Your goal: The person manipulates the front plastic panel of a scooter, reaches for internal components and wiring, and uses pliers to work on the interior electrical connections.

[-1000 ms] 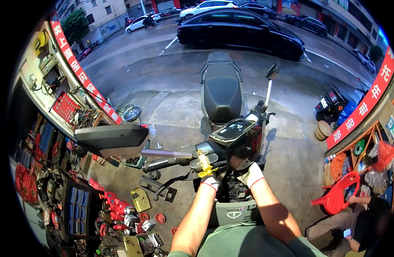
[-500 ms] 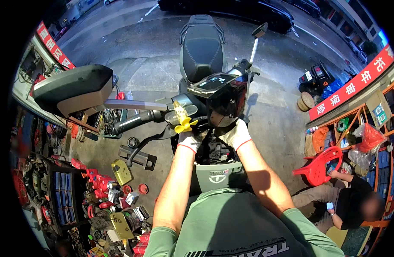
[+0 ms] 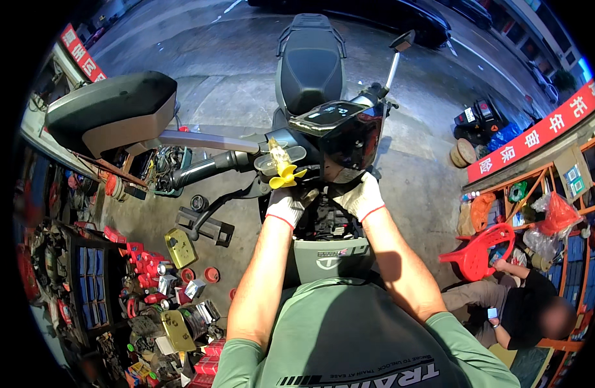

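Observation:
A scooter stands before me with its seat [image 3: 310, 68] away from me. My left hand [image 3: 289, 205], in a white glove, is curled under the handlebar column below a yellow propeller ornament [image 3: 286, 174]; what its fingers grip is hidden. My right hand [image 3: 361, 199], also gloved, closes on the lower edge of the glossy dark front panel [image 3: 349, 152], below the lit display [image 3: 320, 118]. Between my hands, dark parts and wiring [image 3: 324, 220] show in an open cavity above the green body panel [image 3: 326, 252]. A large mirror [image 3: 113, 113] juts out to the left.
A seated person [image 3: 530, 317] with a phone is at lower right beside a red plastic chair [image 3: 475, 255]. Cluttered tools, red containers and a yellow tray [image 3: 181, 249] cover the left floor. Orange shelving [image 3: 524, 194] lines the right. A dark car [image 3: 349, 19] is on the street ahead.
The view has tilted down since a second ago, showing more of my shirt and less street. My hands stay at the scooter's front, with the right fingers slightly shifted along the panel's underside.

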Demonstrator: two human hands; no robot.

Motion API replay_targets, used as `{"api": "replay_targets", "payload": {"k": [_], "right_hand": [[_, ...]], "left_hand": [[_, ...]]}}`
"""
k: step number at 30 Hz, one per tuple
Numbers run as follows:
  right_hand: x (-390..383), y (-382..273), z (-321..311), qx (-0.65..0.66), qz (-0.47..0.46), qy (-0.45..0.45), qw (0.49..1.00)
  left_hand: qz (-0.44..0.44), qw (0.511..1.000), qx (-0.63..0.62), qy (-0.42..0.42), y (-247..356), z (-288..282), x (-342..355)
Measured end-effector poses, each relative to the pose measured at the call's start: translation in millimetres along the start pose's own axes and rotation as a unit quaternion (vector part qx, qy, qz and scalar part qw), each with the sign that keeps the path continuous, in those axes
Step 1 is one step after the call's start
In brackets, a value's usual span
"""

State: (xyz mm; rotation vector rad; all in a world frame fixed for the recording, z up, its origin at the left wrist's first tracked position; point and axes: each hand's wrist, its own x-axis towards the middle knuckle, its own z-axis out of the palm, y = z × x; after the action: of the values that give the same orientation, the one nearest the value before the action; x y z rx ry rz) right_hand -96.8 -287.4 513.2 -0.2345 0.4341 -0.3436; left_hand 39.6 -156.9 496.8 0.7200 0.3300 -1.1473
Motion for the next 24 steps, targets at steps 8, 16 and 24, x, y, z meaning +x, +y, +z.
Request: {"api": "replay_targets", "payload": {"k": [8, 16, 24], "right_hand": [[-11, 3, 13, -0.004, 0.007, -0.008, 1.000], [-10, 1, 1, -0.022, 0.004, 0.072, 0.997], [-22, 5, -1, -0.047, 0.015, 0.053, 0.997]], "left_hand": [[0.035, 0.999, -0.003, -0.040, 9, -21, -35], [0.081, 0.995, 0.062, -0.017, 31, -44, -69], [0.363, 0.863, 0.346, 0.066, 38, -49, -93]]}}
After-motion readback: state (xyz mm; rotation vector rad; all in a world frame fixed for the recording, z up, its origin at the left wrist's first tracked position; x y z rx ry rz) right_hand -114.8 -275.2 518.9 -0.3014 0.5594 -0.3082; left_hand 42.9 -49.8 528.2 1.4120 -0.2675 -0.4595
